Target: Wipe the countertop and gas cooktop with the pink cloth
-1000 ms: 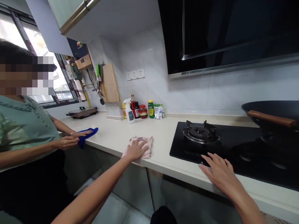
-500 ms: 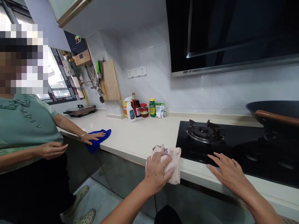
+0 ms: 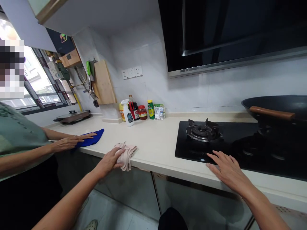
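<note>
My left hand [image 3: 110, 162] grips a pale pink cloth [image 3: 126, 156] at the front edge of the white countertop [image 3: 153, 140]. Part of the cloth hangs over that edge. Fingers spread, my right hand [image 3: 224, 167] rests at the front rim of the black gas stove [image 3: 230, 143] and holds nothing. Behind that hand sits a burner with its pan support [image 3: 203, 131]. To the left, a co-worker's hands [image 3: 72, 140] are on a blue cloth [image 3: 96, 137] that lies on the counter.
Against the wall stand a white spray bottle [image 3: 127, 113], a red-lidded jar [image 3: 142, 113] and a green bottle with a yellow cap [image 3: 151, 110]. A wok [image 3: 275, 105] sits on the right burner. The range hood [image 3: 227, 35] overhangs the stove. A lidded electric pan [image 3: 73, 117] is far left.
My left hand has slid the pink cloth leftward along the counter edge, away from the stove. My right hand stays by the stove. The co-worker's other hand has come over to the blue cloth.
</note>
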Motion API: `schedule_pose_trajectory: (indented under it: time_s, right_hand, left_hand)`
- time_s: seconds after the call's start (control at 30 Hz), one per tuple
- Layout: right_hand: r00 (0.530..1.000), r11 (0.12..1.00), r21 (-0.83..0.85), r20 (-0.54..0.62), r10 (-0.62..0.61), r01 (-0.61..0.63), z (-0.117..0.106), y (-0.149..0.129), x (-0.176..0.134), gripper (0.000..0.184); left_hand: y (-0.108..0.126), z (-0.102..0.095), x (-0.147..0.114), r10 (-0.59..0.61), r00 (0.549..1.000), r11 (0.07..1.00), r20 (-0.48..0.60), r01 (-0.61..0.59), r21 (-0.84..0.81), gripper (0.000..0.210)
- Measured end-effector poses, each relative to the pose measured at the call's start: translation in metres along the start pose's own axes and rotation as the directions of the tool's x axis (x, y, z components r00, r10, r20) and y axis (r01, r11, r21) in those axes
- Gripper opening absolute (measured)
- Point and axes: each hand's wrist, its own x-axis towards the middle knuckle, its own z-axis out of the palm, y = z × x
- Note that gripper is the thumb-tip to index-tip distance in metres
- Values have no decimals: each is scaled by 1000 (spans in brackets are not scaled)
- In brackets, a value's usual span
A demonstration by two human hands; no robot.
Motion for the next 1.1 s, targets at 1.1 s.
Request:
schedule_pose_trajectory:
  time_s: [1.1]
  right_hand:
    - [993,979,190,106,52,-72,-28,-2,7,62]
  left_hand:
    - [413,3,41,450,872,887,-195,-461,-14,95]
